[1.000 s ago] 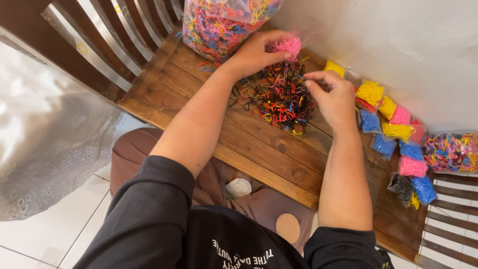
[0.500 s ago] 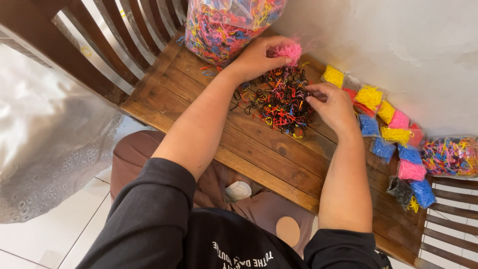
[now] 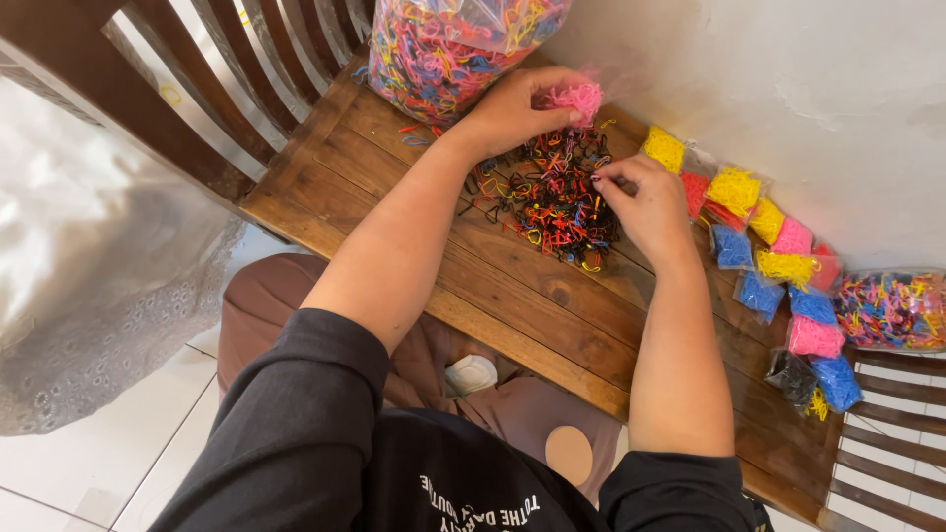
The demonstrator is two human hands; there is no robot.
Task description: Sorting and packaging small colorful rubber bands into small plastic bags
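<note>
I sit at a brown slatted wooden desk (image 3: 512,296) pushed against a rough white plastered wall (image 3: 788,89). Pale floor tiles (image 3: 89,473) lie below, with silvery lace-edged fabric (image 3: 89,286) alongside.

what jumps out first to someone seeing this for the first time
A loose heap of small multicoloured rubber bands lies mid-bench on the brown wooden slatted bench. The left hand holds a pink bunch of bands above it while the right hand picks at its edge. Small single-colour packets line the white wall.
</note>
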